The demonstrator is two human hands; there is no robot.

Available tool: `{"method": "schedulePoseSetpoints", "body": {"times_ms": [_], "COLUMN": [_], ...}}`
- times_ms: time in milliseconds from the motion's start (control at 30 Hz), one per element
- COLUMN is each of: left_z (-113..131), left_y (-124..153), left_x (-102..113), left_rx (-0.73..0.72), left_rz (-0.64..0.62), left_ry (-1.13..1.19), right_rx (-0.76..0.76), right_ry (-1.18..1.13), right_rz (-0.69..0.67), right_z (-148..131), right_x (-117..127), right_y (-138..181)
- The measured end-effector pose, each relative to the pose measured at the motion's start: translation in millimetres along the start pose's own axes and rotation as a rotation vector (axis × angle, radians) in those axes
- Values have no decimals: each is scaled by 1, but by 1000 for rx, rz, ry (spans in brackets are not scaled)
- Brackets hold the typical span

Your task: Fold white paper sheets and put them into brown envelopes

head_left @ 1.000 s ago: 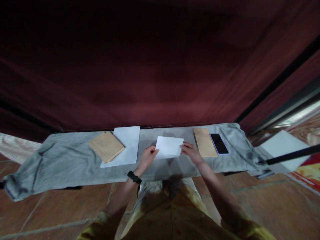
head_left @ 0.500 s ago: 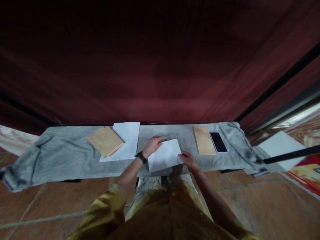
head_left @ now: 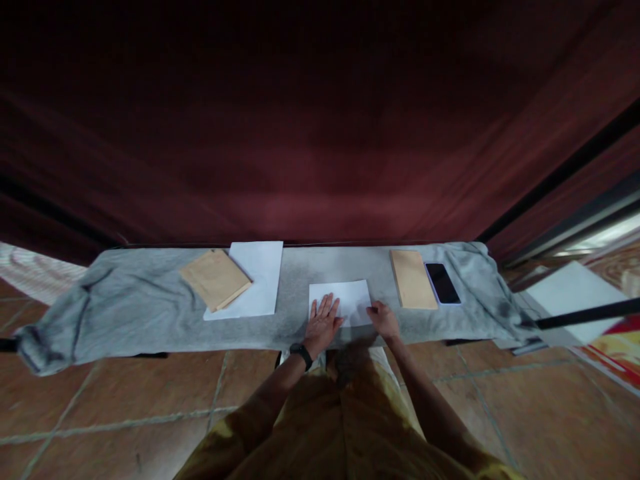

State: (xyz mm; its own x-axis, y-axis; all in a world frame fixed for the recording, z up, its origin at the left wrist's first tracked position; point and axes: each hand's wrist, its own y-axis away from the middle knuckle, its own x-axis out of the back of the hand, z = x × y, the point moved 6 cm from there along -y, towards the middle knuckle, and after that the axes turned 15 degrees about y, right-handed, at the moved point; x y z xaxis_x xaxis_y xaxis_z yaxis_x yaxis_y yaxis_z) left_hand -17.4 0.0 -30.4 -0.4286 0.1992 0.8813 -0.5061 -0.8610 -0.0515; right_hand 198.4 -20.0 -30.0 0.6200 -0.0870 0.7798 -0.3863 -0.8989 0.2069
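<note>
A white sheet of paper (head_left: 354, 293), apparently folded, lies on the grey cloth in front of me. My left hand (head_left: 323, 323) rests flat on its left part with the fingers spread, a dark watch on the wrist. At the sheet's right edge my right hand (head_left: 384, 320) has its fingers curled together, pinching the paper near the lower right corner. The fingertips there are partly hidden.
Grey cloth (head_left: 150, 293) covers the narrow table. On the left, brown paper envelopes (head_left: 215, 277) overlap larger white sheets (head_left: 267, 280). A brown envelope stack (head_left: 414, 280) and a phone (head_left: 443, 283) lie to the right. A dark red panel (head_left: 320, 167) rises behind.
The sheet has straightened and now lies flat instead of tilted. My left hand moved from its upper left edge down onto its surface, opening out. My right hand stays at the right edge.
</note>
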Motion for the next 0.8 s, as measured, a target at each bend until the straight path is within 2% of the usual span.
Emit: {"method": "schedulePoseSetpoints", "body": {"times_ms": [133, 200, 300, 400, 500, 633, 800], "left_z": [-1, 1, 2, 2, 2, 1, 0], "left_y": [-1, 0, 1, 1, 1, 2, 5], "left_x": [1, 2, 2, 1, 2, 3, 0], "left_rx": [0, -8, -22, -21, -22, -36, -29], "left_rz": [7, 16, 22, 22, 23, 24, 10], "left_ry": [-5, 0, 7, -3, -22, -45, -42], "right_rx": [44, 190, 500, 634, 612, 559, 552], "right_ry": [129, 217, 336, 420, 491, 510, 511], "right_rz": [72, 112, 151, 164, 178, 180, 170], "right_z": [-3, -20, -56, -78, -85, -82, -81], "right_x": [4, -1, -20, -39, -47, -42, -40], "right_y": [8, 10, 13, 6, -11, -32, -43]}}
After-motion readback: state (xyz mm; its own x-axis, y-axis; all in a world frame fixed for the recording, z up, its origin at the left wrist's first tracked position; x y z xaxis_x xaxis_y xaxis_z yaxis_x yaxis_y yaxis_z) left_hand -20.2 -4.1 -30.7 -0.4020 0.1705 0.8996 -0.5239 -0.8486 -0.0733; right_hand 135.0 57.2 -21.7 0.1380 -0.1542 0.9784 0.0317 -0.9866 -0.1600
